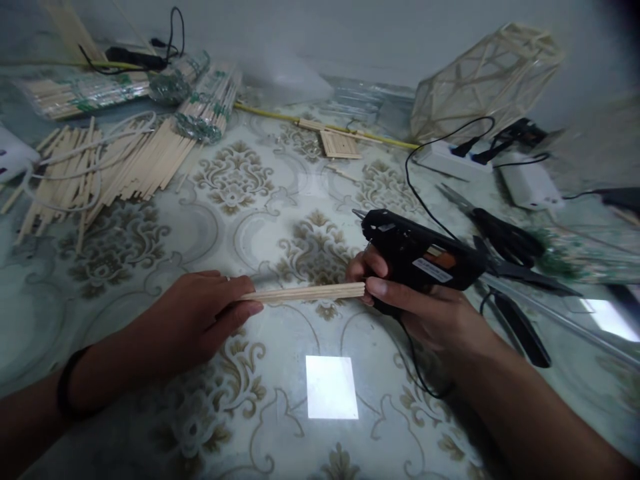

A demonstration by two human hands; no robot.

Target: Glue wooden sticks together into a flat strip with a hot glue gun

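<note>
My left hand (213, 313) is closed on one end of a few thin wooden sticks (310, 292), pinched between thumb and fingers. The sticks lie side by side and point right, held over the patterned tablecloth (280, 400). My right hand (430, 307) is wrapped round the handle of a black hot glue gun (425, 250). Its nozzle points to the upper left, above the sticks. A clear glue stick (560, 310) runs out of the gun's back. My right thumb meets the right end of the sticks.
Loose wooden sticks (135, 160) and plastic-wrapped stick bundles (210, 100) lie at the back left. A small stick panel (340, 143) is at the back centre. At right are scissors (505, 233), a power strip (455, 160) with cords, and a stick-frame structure (485, 80).
</note>
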